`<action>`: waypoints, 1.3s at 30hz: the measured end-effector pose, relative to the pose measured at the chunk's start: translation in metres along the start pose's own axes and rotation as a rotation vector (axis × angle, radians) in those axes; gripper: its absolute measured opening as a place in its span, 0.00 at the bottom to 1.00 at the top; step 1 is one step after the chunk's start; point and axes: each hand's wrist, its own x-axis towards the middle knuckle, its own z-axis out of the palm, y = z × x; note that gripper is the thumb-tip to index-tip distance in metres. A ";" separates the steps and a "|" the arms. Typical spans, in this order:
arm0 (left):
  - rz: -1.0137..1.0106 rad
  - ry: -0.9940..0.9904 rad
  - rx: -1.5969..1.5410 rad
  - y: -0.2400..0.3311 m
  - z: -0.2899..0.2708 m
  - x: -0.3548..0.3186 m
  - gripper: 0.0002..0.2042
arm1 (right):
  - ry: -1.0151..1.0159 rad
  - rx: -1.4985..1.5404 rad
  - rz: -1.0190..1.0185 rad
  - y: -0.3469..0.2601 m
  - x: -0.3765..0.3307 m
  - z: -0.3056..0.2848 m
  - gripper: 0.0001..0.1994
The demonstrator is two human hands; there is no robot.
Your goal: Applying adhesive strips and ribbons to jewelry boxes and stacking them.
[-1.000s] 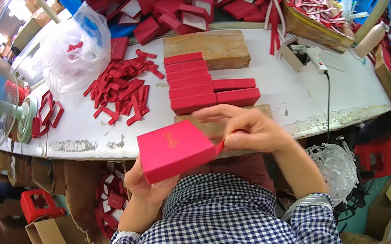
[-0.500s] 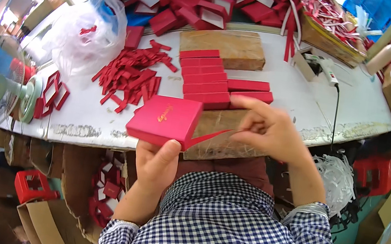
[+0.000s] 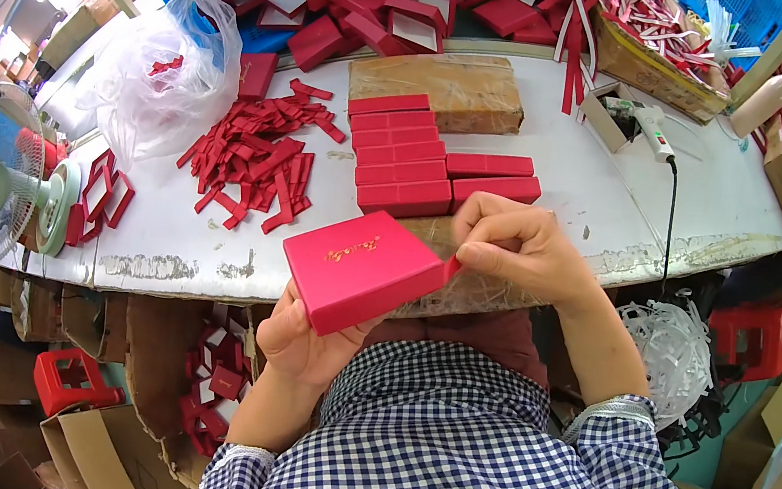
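Across the red box runs lettering — gold, script-like.

Wide lane on the surface, right of the lined-up boxes, up to the black cord! Nearer in, the held red box obstructs their front; behind them, a brown block bars passage.

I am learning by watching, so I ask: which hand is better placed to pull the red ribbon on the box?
Probably the right hand: its fingertips seem to pinch the red ribbon, while the left hand supports the red box from below.
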 end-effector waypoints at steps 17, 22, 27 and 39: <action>0.308 0.229 0.565 -0.005 0.002 -0.007 0.16 | 0.261 -0.211 0.138 -0.018 -0.009 0.022 0.09; 0.124 0.133 0.219 -0.002 0.004 -0.008 0.22 | 0.287 0.118 0.220 -0.006 -0.008 0.024 0.06; 0.081 0.101 0.174 -0.002 0.004 -0.009 0.25 | 0.265 0.134 0.234 -0.007 -0.006 0.027 0.06; -0.009 0.207 -0.088 -0.005 0.018 -0.010 0.26 | 0.250 -0.177 0.149 -0.020 -0.012 0.042 0.15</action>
